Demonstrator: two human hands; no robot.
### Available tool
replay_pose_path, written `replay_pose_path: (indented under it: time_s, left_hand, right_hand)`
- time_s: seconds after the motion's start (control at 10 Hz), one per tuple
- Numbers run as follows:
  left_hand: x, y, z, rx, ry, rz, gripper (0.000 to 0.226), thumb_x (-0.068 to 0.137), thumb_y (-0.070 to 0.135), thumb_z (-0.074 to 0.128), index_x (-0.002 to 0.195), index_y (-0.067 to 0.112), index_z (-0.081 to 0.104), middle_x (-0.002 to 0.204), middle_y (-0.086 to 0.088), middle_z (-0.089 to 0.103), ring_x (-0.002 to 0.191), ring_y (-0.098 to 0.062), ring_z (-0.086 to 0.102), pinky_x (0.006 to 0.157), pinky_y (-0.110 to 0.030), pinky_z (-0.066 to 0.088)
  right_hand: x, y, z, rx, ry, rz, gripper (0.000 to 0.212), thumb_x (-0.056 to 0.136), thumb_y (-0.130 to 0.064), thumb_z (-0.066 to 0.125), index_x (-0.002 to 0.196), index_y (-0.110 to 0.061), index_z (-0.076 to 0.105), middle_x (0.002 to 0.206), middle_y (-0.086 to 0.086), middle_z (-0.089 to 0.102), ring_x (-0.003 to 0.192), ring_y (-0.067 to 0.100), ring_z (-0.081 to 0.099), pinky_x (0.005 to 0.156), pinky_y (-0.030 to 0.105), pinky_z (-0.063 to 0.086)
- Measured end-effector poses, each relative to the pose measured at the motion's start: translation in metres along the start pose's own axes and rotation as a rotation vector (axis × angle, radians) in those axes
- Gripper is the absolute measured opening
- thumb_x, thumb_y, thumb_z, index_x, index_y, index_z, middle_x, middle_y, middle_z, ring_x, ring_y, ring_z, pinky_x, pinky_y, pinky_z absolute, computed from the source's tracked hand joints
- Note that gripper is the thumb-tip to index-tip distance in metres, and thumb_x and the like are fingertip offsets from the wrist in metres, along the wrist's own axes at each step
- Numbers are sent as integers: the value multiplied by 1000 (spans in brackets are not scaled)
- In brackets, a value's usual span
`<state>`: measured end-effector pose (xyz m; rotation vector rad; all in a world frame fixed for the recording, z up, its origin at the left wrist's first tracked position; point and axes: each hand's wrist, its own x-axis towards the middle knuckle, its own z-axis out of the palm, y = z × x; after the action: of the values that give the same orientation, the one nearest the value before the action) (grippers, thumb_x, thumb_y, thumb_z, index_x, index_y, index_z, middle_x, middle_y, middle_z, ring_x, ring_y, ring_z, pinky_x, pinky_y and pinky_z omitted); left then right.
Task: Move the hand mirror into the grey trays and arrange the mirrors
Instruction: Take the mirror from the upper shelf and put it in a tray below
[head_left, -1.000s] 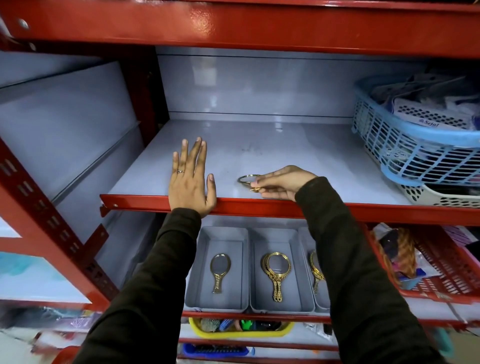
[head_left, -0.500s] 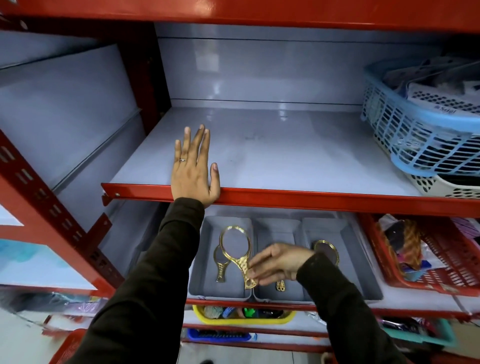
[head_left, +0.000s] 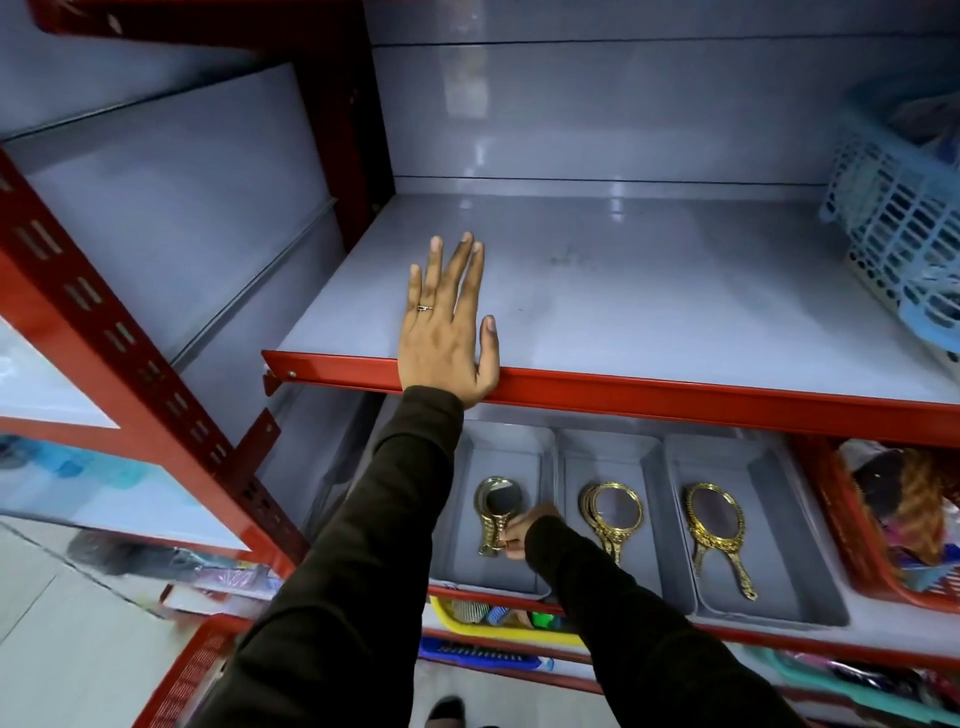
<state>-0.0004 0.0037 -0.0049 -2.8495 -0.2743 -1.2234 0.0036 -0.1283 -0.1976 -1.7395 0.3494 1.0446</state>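
The small gold hand mirror (head_left: 492, 514) is down in the left grey tray (head_left: 470, 564), glass toward the back, handle toward the front, and the right hand (head_left: 522, 532) has its fingertips (head_left: 509, 535) pinched shut on that handle. The job now looks like a tidy release: settle the handle flat on the tray floor, line it up straight, then let go without nudging it. The pinch sits at the handle's right edge, glass clear of the fingers; whether a second mirror lies beneath, I can't tell. Next door, the middle tray (head_left: 613, 452) holds a stacked pair (head_left: 610, 512), the right tray (head_left: 779, 566) a single mirror (head_left: 714, 530). Up top, the left hand (head_left: 447, 338) lies flat, fingers spread, gripping nothing, on the upper shelf (head_left: 649, 312).
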Motion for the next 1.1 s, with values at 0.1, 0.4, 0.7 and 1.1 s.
replay_pose_path:
  time_s: [0.1, 0.4, 0.7, 1.1]
  left_hand:
    - [1, -1, 0, -8, 4, 2, 75, 84, 29, 42, 154, 7, 24, 162, -8, 23, 152, -32, 13, 125, -41, 4]
    - [-1, 1, -3, 0, -58, -17, 75, 86, 33, 39, 155, 8, 21, 164, -7, 18, 153, -29, 9, 125, -40, 1]
    - [-37, 37, -28, -117, -69, -85, 64, 95, 34, 33, 154, 13, 25, 162, -1, 23, 153, -25, 11, 125, -46, 6]
    - [-184, 179, -21, -726, -463, -287, 44, 102, 33, 33, 145, 25, 42, 144, 0, 47, 127, -6, 43, 102, -18, 33]
  right_hand:
    - [6, 7, -2, -33, 54, -18, 49, 90, -8, 58, 136, 4, 48, 140, 28, 53, 126, 36, 56, 75, 27, 62]
    - [-26, 12, -39, 143, -13, -41, 42, 92, -16, 61, 129, 3, 56, 103, 18, 67, 84, 24, 62, 91, 35, 53]
    - [-77, 28, -110, 292, 53, -150, 40, 97, -23, 56, 129, 0, 57, 137, 20, 57, 127, 38, 54, 95, 40, 47]
    - [-113, 91, -195, 461, 182, -201, 27, 96, -25, 53, 111, -6, 64, 101, 13, 68, 91, 32, 63, 79, 37, 50]
